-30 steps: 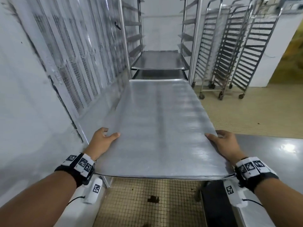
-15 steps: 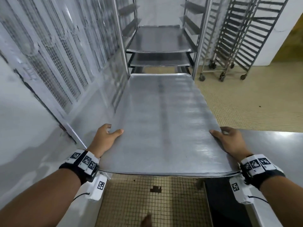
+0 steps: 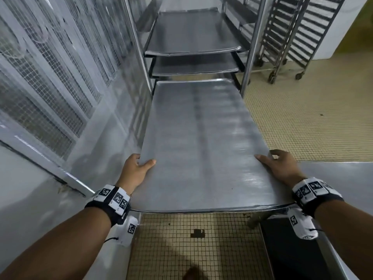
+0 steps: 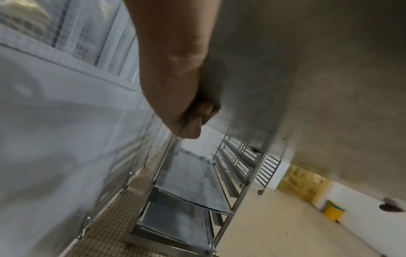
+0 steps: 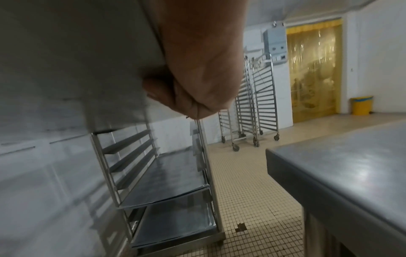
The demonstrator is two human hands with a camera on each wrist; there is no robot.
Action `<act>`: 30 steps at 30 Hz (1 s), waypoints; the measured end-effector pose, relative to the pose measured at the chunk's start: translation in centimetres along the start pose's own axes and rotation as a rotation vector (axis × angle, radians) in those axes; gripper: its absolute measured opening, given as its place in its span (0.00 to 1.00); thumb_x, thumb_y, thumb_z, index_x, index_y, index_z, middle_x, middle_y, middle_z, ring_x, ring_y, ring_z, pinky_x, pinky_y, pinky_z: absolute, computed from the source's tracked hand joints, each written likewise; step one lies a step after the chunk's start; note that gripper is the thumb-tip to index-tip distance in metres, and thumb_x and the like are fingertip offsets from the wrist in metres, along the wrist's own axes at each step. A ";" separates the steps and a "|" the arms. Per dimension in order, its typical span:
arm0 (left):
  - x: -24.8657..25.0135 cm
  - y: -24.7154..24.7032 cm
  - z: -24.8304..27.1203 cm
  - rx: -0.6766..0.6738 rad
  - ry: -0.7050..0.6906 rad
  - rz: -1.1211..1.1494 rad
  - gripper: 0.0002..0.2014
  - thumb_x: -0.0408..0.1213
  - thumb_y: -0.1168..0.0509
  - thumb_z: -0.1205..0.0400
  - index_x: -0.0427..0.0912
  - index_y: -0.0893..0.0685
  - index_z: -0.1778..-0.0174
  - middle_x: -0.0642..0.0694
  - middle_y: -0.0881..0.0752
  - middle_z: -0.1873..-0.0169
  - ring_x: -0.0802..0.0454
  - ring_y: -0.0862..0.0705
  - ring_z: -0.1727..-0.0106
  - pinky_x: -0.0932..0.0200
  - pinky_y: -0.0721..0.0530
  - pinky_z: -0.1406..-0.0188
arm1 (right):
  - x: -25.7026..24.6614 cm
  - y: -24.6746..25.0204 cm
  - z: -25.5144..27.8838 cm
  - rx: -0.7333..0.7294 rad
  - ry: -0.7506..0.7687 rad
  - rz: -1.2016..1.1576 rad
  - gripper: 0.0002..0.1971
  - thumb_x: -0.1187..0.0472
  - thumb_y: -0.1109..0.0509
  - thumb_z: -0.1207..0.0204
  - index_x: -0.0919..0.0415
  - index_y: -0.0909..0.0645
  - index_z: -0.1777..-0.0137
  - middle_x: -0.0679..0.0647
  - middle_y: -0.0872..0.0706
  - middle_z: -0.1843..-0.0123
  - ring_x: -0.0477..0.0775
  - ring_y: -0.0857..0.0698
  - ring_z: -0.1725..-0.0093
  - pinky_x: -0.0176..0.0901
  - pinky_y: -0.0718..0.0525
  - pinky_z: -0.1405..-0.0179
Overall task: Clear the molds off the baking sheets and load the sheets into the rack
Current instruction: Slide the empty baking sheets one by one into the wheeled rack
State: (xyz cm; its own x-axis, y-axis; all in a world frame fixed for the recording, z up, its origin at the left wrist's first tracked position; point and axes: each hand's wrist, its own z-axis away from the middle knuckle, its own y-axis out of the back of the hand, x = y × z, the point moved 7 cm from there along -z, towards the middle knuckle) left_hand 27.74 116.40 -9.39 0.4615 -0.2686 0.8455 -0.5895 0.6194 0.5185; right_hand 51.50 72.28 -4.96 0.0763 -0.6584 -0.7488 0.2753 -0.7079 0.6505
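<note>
I carry a large bare metal baking sheet [image 3: 203, 142] level in front of me, with no molds on it. My left hand [image 3: 137, 168] grips its left edge, thumb on top and fingers [image 4: 204, 111] curled under the sheet's underside [image 4: 307, 69]. My right hand [image 3: 280, 166] grips the right edge the same way, its fingers [image 5: 158, 88] curled beneath the sheet [image 5: 66, 52]. The sheet's far end reaches the steel rack [image 3: 254, 43], just below two sheets [image 3: 191, 33] that sit on its low runners. The same rack [image 5: 153, 173] and rack sheets [image 4: 186, 182] show from below.
A meshed white wall [image 3: 50, 77] runs close along my left. A steel table [image 3: 343, 174] stands at my right, seen also as the table [image 5: 351, 165]. Several bare wheeled racks [image 3: 298, 33] stand at the back right on the tiled floor [image 3: 302, 118]. A yellow bin [image 5: 361, 105] is by the strip curtain.
I have moved toward the rack and lowered the sheet; the rack's loaded sheets are nearer and higher in view. Both hands keep their grip on the sheet's edges.
</note>
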 end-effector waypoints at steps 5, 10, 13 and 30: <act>0.1 -1.5 -2.5 -0.026 0.000 0.018 0.24 0.48 0.21 0.25 0.41 0.22 0.42 0.46 0.12 0.52 0.53 0.12 0.56 0.56 0.14 0.57 | 1.1 -1.0 -2.7 0.002 -0.057 0.025 0.35 0.32 0.24 0.33 0.60 0.15 0.38 0.52 0.11 0.47 0.55 0.14 0.51 0.49 0.17 0.44; -0.7 -2.5 -5.4 -0.042 0.031 -0.021 0.31 0.60 0.21 0.30 0.42 0.18 0.39 0.46 0.09 0.47 0.48 0.09 0.50 0.44 0.10 0.47 | 1.1 -1.7 -5.6 -0.040 -0.065 0.014 0.33 0.35 0.25 0.28 0.61 0.17 0.34 0.55 0.11 0.44 0.60 0.13 0.44 0.47 0.20 0.46; 0.8 -3.3 -6.0 -0.023 0.031 -0.053 0.27 0.59 0.22 0.28 0.43 0.19 0.43 0.47 0.11 0.48 0.47 0.10 0.50 0.45 0.11 0.46 | 0.9 -2.0 -7.4 -0.057 -0.070 -0.003 0.34 0.36 0.26 0.27 0.62 0.19 0.32 0.54 0.12 0.42 0.57 0.15 0.48 0.46 0.20 0.47; 2.3 -7.3 -13.1 0.041 0.076 -0.064 0.31 0.56 0.23 0.27 0.39 0.20 0.36 0.42 0.12 0.42 0.42 0.13 0.42 0.42 0.15 0.38 | 0.2 -2.9 -18.1 -0.121 -0.051 -0.005 0.30 0.40 0.27 0.24 0.62 0.20 0.32 0.59 0.13 0.39 0.58 0.17 0.49 0.57 0.15 0.41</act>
State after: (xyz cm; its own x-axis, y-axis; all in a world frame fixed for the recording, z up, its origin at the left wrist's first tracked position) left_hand 41.82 120.95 -12.94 0.5471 -0.2491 0.7991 -0.5829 0.5717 0.5773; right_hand 68.09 78.79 -9.31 0.0271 -0.6692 -0.7426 0.3898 -0.6770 0.6243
